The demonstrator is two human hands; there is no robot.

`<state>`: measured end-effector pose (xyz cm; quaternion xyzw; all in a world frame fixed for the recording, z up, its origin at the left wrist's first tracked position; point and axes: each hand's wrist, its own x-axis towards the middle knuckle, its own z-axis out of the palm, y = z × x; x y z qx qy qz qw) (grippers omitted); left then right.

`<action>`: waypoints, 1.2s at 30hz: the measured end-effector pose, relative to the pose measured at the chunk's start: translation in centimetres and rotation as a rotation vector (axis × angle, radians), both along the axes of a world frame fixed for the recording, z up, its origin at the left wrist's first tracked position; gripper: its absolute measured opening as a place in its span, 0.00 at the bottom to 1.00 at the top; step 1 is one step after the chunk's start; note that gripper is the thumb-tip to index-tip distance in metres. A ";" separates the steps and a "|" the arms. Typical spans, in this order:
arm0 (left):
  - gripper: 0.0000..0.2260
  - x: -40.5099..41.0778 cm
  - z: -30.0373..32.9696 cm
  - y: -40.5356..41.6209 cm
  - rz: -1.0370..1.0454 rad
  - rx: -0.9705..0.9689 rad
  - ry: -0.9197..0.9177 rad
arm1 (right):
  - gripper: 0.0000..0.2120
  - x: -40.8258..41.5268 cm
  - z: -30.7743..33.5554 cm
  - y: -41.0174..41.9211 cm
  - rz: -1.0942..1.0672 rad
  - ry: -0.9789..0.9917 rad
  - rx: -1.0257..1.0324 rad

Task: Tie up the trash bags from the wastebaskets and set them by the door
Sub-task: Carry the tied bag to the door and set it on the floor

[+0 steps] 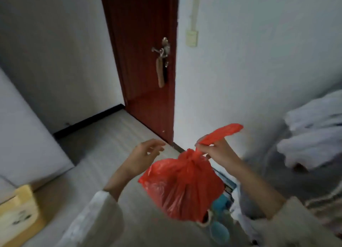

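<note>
A red plastic trash bag [182, 185] hangs in the air in front of me, its neck twisted and knotted at the top. My right hand [217, 153] pinches the twisted tail above the knot, and the loose red end sticks out up and right past my fingers. My left hand [144, 155] hovers just left of the bag with relaxed fingers, touching nothing. The dark red door [146, 65] stands shut ahead, with a metal handle [162, 49] and a brown tag hanging from it.
A white cabinet [22, 128] stands at the left, with a cardboard box [17, 213] at the lower left. Pale bedding [312, 128] is piled at the right. Light striped floor [114, 139] runs to the door. Blue and white items lie under the bag.
</note>
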<state>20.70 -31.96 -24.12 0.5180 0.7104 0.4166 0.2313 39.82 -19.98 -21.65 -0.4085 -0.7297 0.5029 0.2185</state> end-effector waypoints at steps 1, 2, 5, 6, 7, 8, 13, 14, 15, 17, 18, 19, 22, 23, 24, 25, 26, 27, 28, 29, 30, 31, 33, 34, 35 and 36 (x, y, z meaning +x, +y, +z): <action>0.10 -1.9 -0.1 0.0 0.027 -0.006 0.005 | 0.06 -2.3 0.2 0.7 0.020 0.012 0.001; 0.10 -4.2 -0.4 0.0 0.061 -0.007 0.010 | 0.06 -5.0 0.1 1.6 0.048 0.022 -0.002; 0.11 -10.9 -1.6 0.9 0.156 -0.024 0.014 | 0.07 -13.3 -0.6 4.6 0.135 0.021 -0.003; 0.11 -12.9 -2.0 1.4 0.181 -0.027 0.018 | 0.07 -15.8 -0.9 5.6 0.163 0.021 -0.008; 0.11 -15.0 -2.4 2.1 0.200 -0.035 0.033 | 0.07 -18.3 -1.2 6.8 0.192 0.022 -0.012; 0.11 -16.7 -2.6 2.7 0.209 -0.047 0.054 | 0.05 -20.4 -1.5 7.8 0.215 0.023 -0.010; 0.11 -27.8 -4.1 7.7 0.355 -0.072 0.040 | 0.05 -33.1 -3.6 14.7 0.356 -0.014 -0.033; 0.11 -30.0 -4.2 8.8 0.390 -0.084 0.026 | 0.06 -35.8 -3.9 16.1 0.375 -0.021 -0.044; 0.11 -32.0 -4.3 9.7 0.419 -0.097 0.009 | 0.06 -38.3 -4.0 17.4 0.387 -0.025 -0.055; 0.11 -36.0 -4.5 11.3 0.457 -0.114 -0.030 | 0.07 -43.1 -4.2 19.9 0.409 -0.033 -0.071; 0.11 -37.5 -4.6 11.9 0.467 -0.119 -0.040 | 0.06 -45.0 -4.3 20.9 0.420 -0.039 -0.076; 0.11 -39.3 -4.7 12.5 0.484 -0.125 -0.048 | 0.05 -47.1 -4.3 21.9 0.433 -0.042 -0.085; 0.13 -45.7 -5.5 14.6 0.548 -0.138 -0.070 | 0.06 -54.6 -4.8 25.1 0.462 -0.050 -0.110; 0.13 -47.5 -5.7 15.3 0.568 -0.143 -0.080 | 0.07 -56.8 -5.1 26.1 0.459 -0.050 -0.115; 0.13 -49.7 -6.2 16.2 0.586 -0.142 -0.100 | 0.07 -59.5 -5.6 27.2 0.460 -0.050 -0.126; 0.14 -51.7 -6.5 16.9 0.598 -0.139 -0.129 | 0.07 -61.8 -6.0 28.1 0.459 -0.053 -0.141; 0.15 -53.8 -6.8 17.7 0.604 -0.144 -0.149 | 0.07 -64.1 -6.5 29.0 0.457 -0.061 -0.156; 0.17 -56.9 -7.5 18.7 0.616 -0.154 -0.165 | 0.07 -67.3 -7.4 30.3 0.457 -0.067 -0.179; 0.17 -59.4 -8.2 19.5 0.623 -0.164 -0.169 | 0.06 -69.8 -8.1 31.3 0.450 -0.080 -0.199; 0.17 -62.5 -8.8 20.6 0.624 -0.167 -0.164 | 0.06 -72.7 -8.8 32.6 0.446 -0.099 -0.214; 0.17 -65.3 -9.2 21.6 0.637 -0.167 -0.156 | 0.06 -75.2 -9.3 33.6 0.448 -0.114 -0.229; 0.16 -68.6 -10.0 22.7 0.654 -0.171 -0.157 | 0.05 -78.3 -9.9 34.9 0.445 -0.124 -0.246; 0.15 -74.6 -11.2 25.2 0.657 -0.191 -0.169 | 0.05 -84.1 -11.1 37.3 0.446 -0.170 -0.289; 0.15 -75.5 -11.1 25.9 0.654 -0.181 -0.179 | 0.04 -84.8 -11.0 37.5 0.452 -0.177 -0.305; 0.16 -78.4 -11.6 27.0 0.669 -0.181 -0.203 | 0.04 -87.4 -11.4 38.6 0.458 -0.177 -0.323; 0.16 -81.8 -12.1 28.5 0.685 -0.185 -0.227 | 0.05 -90.5 -11.9 40.0 0.458 -0.180 -0.340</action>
